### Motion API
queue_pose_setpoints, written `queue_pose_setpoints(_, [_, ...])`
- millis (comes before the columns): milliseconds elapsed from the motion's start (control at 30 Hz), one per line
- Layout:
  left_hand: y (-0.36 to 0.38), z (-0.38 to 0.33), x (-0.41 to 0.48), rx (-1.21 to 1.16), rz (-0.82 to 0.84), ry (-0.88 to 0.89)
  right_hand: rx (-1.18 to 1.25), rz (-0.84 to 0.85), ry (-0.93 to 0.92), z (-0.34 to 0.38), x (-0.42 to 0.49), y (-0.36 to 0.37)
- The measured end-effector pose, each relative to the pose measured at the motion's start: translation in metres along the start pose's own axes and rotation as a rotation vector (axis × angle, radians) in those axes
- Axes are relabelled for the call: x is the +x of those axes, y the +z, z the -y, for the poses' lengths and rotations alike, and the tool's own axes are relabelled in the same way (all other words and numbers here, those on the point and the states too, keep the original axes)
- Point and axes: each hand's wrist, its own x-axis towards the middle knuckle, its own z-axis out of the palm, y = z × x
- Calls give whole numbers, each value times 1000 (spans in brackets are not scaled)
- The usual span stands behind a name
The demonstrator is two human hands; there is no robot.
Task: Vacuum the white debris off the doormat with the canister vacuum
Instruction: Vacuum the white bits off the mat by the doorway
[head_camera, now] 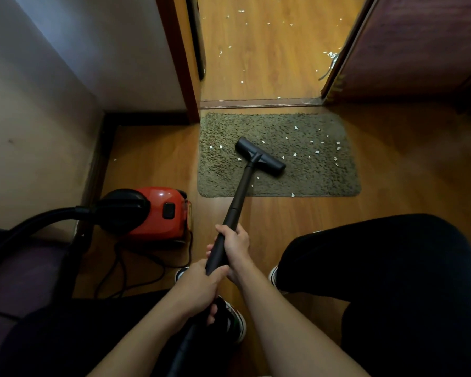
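A shaggy olive doormat (305, 172) lies on the wood floor before a doorway. White debris (317, 152) is scattered over it, mostly on its right half. The black floor nozzle (260, 156) rests on the mat's middle, angled. Its black wand (238, 194) runs back toward me. My right hand (235, 247) grips the wand higher up, and my left hand (199, 288) grips it just below, near the hose. The red canister vacuum (158, 213) sits on the floor at the left, its black hose (33, 224) arching leftward.
More white bits (230, 46) litter the wood floor beyond the door threshold (261, 102). A dark door (408, 50) stands open at the right, a wall corner at the left. The power cord (125, 270) coils beside the canister. My knees and shoes frame the bottom.
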Motion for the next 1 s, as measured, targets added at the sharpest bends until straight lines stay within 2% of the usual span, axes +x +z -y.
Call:
queue_pose_setpoints(567, [-33, 32, -23, -61, -52, -40, -101, 104, 55, -29, -24, 35])
queue_pose_setpoints(1000, [-26, 7, 22, -148, -78, -8, -107, 99, 11, 3, 17, 39])
